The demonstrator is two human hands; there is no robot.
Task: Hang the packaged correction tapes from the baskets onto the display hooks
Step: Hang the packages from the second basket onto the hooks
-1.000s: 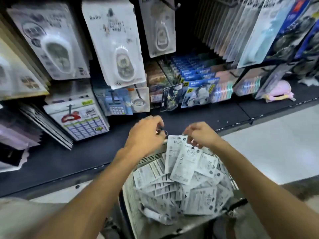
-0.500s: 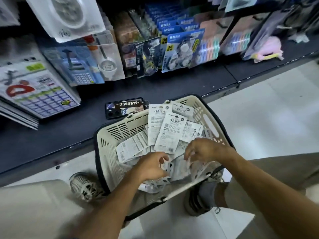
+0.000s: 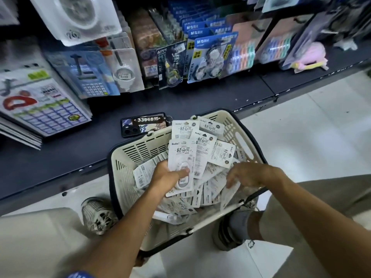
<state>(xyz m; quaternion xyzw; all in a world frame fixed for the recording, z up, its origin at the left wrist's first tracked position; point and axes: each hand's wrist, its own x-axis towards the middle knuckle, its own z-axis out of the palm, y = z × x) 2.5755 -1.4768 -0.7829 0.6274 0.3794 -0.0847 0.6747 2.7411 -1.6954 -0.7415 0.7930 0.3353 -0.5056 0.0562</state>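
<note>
The dark shelf ledge [image 3: 60, 157] runs ahead of me, a phone [image 3: 143, 125] lying on it. Against it sits the cream slatted plastic basket [image 3: 128, 157], heaped with white carded correction tape packs [image 3: 202, 151]. My left hand [image 3: 166, 175] grips one pack [image 3: 180, 163], thumb across its blister. My right hand [image 3: 249, 173] hovers over the heap with fingers loosely spread, holding nothing.

**White carded correction tapes heaped in cream basket**

Flat white blister cards of correction tape [image 3: 198, 157], black print on the fronts, piled loosely at all angles inside a cream slotted plastic basket [image 3: 138, 155]. Uppermost few fanned upright against the far rim, one front-facing card [image 3: 180, 157] pinched at its lower end.
</note>
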